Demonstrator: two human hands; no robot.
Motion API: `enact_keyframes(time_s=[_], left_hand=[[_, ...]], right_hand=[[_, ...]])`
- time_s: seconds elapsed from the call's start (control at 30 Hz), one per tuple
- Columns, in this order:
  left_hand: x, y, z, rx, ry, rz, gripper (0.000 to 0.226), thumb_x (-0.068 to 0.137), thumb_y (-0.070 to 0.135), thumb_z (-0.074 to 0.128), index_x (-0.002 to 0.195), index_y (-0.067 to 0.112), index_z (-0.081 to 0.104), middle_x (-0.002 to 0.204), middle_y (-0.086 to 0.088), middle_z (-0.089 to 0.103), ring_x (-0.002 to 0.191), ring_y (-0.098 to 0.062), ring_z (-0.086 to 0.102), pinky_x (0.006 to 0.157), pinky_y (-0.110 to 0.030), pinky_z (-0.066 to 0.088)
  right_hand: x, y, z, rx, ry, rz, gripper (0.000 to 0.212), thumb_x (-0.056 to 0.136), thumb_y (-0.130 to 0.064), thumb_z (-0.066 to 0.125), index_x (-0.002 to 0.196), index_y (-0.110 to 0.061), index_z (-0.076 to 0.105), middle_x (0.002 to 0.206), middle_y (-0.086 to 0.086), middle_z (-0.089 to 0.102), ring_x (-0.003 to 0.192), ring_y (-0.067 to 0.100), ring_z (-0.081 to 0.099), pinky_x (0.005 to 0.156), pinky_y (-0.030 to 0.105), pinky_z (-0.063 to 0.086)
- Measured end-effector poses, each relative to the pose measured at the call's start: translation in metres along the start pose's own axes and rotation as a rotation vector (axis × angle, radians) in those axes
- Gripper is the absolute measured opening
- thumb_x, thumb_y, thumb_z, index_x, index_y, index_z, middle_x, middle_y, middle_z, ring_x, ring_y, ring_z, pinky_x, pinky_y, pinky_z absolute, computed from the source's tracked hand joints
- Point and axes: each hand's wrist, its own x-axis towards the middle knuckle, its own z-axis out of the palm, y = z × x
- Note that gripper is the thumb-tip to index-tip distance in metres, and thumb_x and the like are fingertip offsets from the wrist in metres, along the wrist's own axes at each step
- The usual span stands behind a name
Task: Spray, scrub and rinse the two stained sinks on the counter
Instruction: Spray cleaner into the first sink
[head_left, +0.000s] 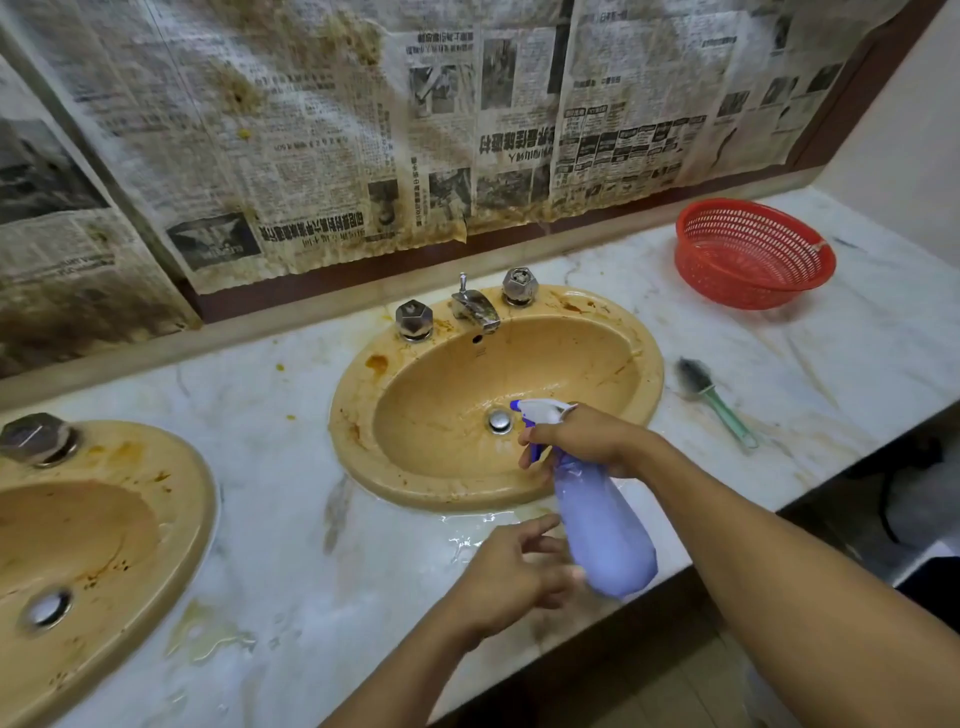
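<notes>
Two tan oval sinks with brown stains are set in a marble counter (291, 530). The right sink (597, 343) lies at the centre, the left sink (171, 467) is cut off at the left edge. My right hand (587, 439) grips the neck of a purple spray bottle (602, 535), a finger on the trigger, its white nozzle pointing left over the right sink's front. My left hand (514, 577) hovers with fingers spread beside the bottle's lower body, close to it; I cannot tell whether it touches.
A green-handled scrub brush (714, 397) lies on the counter right of the sink. A red plastic basket (753, 254) stands at the back right. A chrome tap (475, 306) with two knobs sits behind the right sink. Stained newspaper covers the wall. Puddles lie near the counter's front edge.
</notes>
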Motion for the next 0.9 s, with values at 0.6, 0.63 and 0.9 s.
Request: enact_keyframes(time_s=[0.6, 0.63, 0.9], left_hand=[[-0.009, -0.102, -0.149, 1.064, 0.910, -0.141, 0.101, 0.083, 0.091, 0.022, 0.164, 0.033, 0.013, 0.174, -0.001, -0.002, 0.158, -0.030, -0.011, 0.124, -0.055, -0.010], [-0.007, -0.104, -0.146, 1.072, 0.924, -0.159, 0.101, 0.083, 0.091, 0.020, 0.164, 0.033, 0.011, 0.174, -0.001, -0.003, 0.159, -0.029, -0.012, 0.124, -0.057, -0.009], [-0.001, -0.104, -0.138, 1.110, 0.954, -0.227, 0.098, 0.085, 0.089, 0.015, 0.165, 0.032, 0.012, 0.174, -0.002, -0.001, 0.159, -0.029, -0.009, 0.124, -0.059, -0.005]], right_hand=[[0.059, -0.035, -0.090, -0.880, -0.461, 0.033, 0.027, 0.094, -0.042, 0.070, 0.099, -0.016, 0.073, 0.087, -0.003, 0.077, 0.060, 0.014, 0.068, 0.071, 0.025, 0.053], [0.059, -0.034, -0.096, -0.884, -0.458, 0.029, 0.029, 0.094, -0.043, 0.070, 0.101, -0.015, 0.073, 0.088, -0.005, 0.078, 0.060, 0.013, 0.069, 0.072, 0.024, 0.053], [0.048, -0.012, -0.168, -1.104, -0.275, 0.070, 0.036, 0.097, -0.043, 0.058, 0.082, -0.013, 0.071, 0.058, -0.003, 0.070, 0.060, 0.020, 0.072, 0.087, 0.035, 0.057]])
